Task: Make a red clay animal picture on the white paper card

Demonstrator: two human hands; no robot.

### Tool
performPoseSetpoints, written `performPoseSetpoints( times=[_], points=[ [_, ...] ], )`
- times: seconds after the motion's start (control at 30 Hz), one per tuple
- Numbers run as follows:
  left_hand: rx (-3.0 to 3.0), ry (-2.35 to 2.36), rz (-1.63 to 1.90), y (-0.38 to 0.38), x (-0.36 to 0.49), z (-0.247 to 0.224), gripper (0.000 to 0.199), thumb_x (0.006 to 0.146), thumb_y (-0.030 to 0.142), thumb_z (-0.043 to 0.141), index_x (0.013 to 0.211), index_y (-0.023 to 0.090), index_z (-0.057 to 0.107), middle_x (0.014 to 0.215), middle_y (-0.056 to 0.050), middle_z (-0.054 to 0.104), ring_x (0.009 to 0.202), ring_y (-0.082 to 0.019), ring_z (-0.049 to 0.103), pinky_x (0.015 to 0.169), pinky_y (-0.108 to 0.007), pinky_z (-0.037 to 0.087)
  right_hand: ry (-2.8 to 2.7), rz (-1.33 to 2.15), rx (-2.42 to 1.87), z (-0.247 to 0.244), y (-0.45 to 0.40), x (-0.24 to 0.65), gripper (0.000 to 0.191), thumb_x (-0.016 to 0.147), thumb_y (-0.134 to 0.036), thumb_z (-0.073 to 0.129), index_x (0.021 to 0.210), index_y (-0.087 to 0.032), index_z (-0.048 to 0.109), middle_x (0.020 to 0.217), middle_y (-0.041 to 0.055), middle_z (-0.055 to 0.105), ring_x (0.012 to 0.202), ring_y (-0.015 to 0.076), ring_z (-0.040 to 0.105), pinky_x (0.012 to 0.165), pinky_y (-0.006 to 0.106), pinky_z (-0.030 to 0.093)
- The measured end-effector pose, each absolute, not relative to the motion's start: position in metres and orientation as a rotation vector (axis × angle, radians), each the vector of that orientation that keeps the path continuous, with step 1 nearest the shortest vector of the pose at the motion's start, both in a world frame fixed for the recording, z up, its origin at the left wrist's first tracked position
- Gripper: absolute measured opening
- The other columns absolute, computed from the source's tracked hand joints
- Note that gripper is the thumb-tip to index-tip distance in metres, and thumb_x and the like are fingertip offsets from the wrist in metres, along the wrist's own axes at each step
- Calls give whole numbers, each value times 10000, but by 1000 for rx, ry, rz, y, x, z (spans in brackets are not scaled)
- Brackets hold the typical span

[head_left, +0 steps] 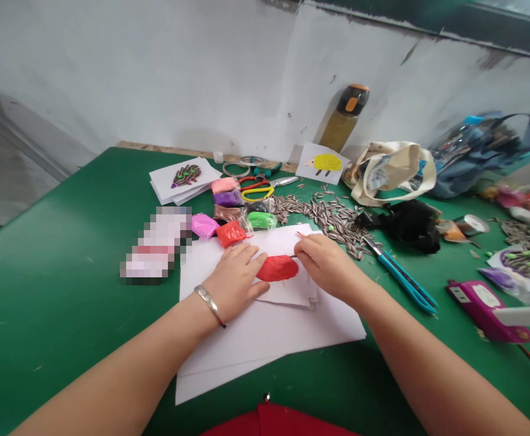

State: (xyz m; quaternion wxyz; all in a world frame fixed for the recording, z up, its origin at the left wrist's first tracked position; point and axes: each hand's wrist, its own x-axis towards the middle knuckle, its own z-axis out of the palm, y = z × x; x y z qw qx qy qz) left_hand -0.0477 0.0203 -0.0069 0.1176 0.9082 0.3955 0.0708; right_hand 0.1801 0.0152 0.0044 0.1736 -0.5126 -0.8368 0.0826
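A flat red oval of modelling clay [277, 268] lies on a small stack of white paper [287, 295], with larger white sheets [232, 345] beneath. My left hand [235, 281] rests on the paper with its fingers stretched out, its thumb and fingertips at the oval's left edge. Pinched in my right hand [321, 260] is a thin stick-like tool [300, 235]. Its orange end shows above the fingers and a dark tip meets the oval's upper right edge; its exact kind is hidden. Bagged clay in red [231, 232], pink [205, 226] and green [261, 220] sits just beyond.
Sunflower seeds [332, 215] are scattered behind my right hand. A blue utility knife [403, 278] lies to the right, near a purple glue gun [487, 309]. Yellow-handled scissors [258, 192], a hedgehog picture [323, 162], a bottle [344, 118] and a cloth bag [394, 172] stand farther back.
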Motion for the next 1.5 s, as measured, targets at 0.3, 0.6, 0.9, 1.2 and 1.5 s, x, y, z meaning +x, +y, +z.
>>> performPoseSetpoints(
  times=[0.3, 0.6, 0.9, 1.2, 1.5],
  points=[
    [2701, 1198, 98, 15, -46, -8, 508, 890, 421, 522, 1335, 176, 510, 1371, -173, 453, 1279, -359, 366, 1050, -554, 299, -2515, 77, -1389, -18, -6, 172, 197, 876, -84, 439, 812, -189, 593, 749, 41, 545, 766, 198, 531, 835, 400, 452],
    [2673, 1242, -101, 11, -40, -6, 520, 918, 446, 467, 1410, 282, 424, 1489, -156, 353, 1371, -400, 274, 1066, -629, 219, -2547, 82, -1379, -15, -7, 174, 177, 876, -94, 459, 818, -183, 600, 756, 42, 556, 779, 198, 549, 897, 432, 458],
    [2694, 1241, -124, 7, -38, -8, 525, 932, 464, 438, 1432, 321, 367, 1519, -148, 313, 1396, -388, 241, 1056, -660, 184, -2392, 163, -1370, -5, -5, 184, 206, 923, -121, 408, 846, -186, 587, 851, 88, 626, 1175, 277, 516, 933, 447, 446],
    [2732, 1266, -45, 5, -34, -11, 479, 913, 460, 477, 1369, 315, 457, 1477, -163, 376, 1358, -420, 290, 1004, -686, 223, -2329, 227, -1512, -14, 1, 192, 206, 913, -130, 422, 849, -188, 609, 1023, 119, 682, 1113, 257, 556, 867, 394, 450],
    [2697, 1301, 6, 2, -35, -13, 582, 919, 454, 456, 1461, 300, 309, 1484, -152, 379, 1379, -382, 278, 1041, -666, 199, -2223, 120, -1687, -21, 2, 184, 186, 901, -144, 458, 880, -172, 641, 1294, 116, 603, 900, 219, 604, 829, 376, 463]
  ],
)
